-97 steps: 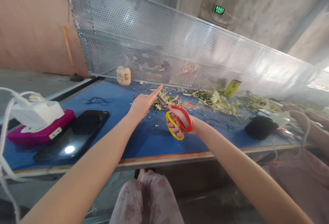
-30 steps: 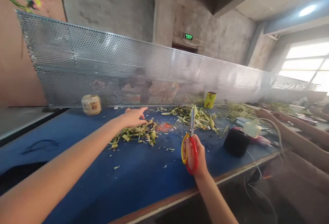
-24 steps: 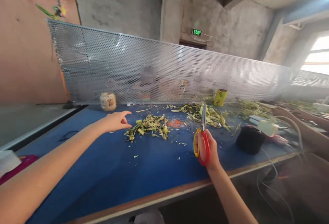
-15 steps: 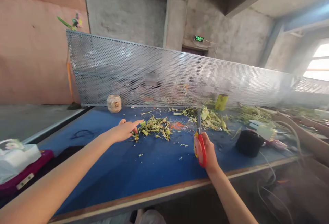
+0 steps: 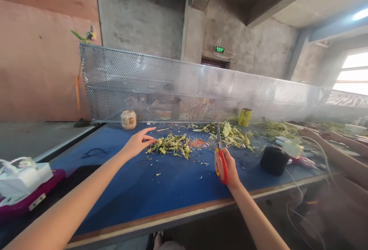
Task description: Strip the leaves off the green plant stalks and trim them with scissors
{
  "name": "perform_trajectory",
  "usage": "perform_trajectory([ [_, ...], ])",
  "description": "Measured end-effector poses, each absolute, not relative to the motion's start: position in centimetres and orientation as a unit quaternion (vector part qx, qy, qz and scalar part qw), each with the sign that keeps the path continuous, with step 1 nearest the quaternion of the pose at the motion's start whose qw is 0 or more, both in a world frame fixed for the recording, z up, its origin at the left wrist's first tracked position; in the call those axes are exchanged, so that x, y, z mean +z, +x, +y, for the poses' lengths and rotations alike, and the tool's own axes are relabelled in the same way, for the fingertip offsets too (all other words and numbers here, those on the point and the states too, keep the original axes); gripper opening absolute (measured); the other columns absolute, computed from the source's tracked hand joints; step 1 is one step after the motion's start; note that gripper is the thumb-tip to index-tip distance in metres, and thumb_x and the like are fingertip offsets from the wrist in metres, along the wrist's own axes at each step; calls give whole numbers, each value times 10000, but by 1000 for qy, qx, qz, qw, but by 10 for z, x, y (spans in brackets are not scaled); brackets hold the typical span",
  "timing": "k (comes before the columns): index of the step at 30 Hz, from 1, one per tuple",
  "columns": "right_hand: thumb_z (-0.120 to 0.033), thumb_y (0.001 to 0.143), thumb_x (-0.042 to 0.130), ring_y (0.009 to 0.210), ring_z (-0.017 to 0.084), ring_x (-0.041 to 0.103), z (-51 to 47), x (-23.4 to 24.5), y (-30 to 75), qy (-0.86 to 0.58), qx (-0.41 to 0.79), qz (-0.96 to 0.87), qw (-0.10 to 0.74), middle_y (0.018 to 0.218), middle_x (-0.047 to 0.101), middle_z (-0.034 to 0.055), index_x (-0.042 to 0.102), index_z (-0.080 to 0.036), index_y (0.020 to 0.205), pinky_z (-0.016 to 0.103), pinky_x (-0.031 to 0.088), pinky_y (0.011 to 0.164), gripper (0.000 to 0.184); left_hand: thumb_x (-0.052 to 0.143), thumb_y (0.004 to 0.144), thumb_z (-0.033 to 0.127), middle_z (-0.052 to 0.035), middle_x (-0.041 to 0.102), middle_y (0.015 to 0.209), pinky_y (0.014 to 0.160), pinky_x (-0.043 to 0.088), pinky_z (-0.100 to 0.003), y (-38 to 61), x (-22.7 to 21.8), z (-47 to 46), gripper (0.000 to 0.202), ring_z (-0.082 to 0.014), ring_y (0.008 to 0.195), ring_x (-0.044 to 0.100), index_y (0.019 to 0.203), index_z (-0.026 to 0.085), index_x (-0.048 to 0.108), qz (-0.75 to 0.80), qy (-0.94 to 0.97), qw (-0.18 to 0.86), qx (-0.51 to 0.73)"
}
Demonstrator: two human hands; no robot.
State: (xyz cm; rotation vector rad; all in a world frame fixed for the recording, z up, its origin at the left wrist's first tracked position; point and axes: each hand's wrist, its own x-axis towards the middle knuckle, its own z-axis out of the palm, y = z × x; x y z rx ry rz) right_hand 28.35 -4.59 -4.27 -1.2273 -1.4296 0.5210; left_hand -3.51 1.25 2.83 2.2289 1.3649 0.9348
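Note:
My right hand (image 5: pixel 227 166) is closed around the red and yellow handles of a pair of scissors (image 5: pixel 220 154), blades closed and pointing away from me over the blue table (image 5: pixel 161 188). My left hand (image 5: pixel 139 142) reaches forward with the fingers stretched out, its fingertips at the left edge of a small heap of chopped green and yellow plant scraps (image 5: pixel 171 146). A larger heap of leafy scraps (image 5: pixel 230 133) lies just beyond the scissor tips.
A perforated metal screen (image 5: pixel 184 85) runs along the table's far edge, with a small jar (image 5: pixel 128 119) and a yellow cup (image 5: pixel 244 116) against it. A black round object (image 5: pixel 273 160) sits at right, another person's arm (image 5: pixel 339 158) beyond. A white device on a magenta box (image 5: pixel 25 185) lies at left.
The view has lifted and swung about. My left hand slid sideways along the scrap heap's left edge, fingers opening out. My right hand kept the scissors, now held with blades pointing away.

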Motion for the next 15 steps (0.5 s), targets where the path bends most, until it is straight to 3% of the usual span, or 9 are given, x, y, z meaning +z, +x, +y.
perform_trajectory([
  [6, -408, 752, 494, 414, 78, 372, -41, -40, 273, -506, 157, -641, 555, 503, 380, -64, 350, -209, 674, 209, 326, 413, 258, 560, 713, 306, -120, 653, 988, 772, 457, -313, -10, 20, 8, 592, -183, 885, 613, 1240, 146, 345, 422, 671, 361, 491],
  [11, -403, 620, 628, 483, 92, 471, -23, -34, 240, -432, 300, -621, 581, 593, 518, -37, 352, -209, 716, 219, 398, 460, 351, 634, 653, 328, -125, 657, 971, 795, 463, -337, 12, 4, 12, 672, -199, 816, 640, 1229, 130, 350, 377, 596, 456, 543],
  [15, -356, 477, 722, 475, 78, 474, -4, -20, 202, -379, 391, -610, 575, 736, 590, -12, 326, -214, 717, 214, 387, 439, 485, 631, 655, 346, -113, 670, 933, 785, 464, -363, 18, -2, 8, 659, -207, 765, 649, 1216, 137, 355, 383, 624, 429, 529],
])
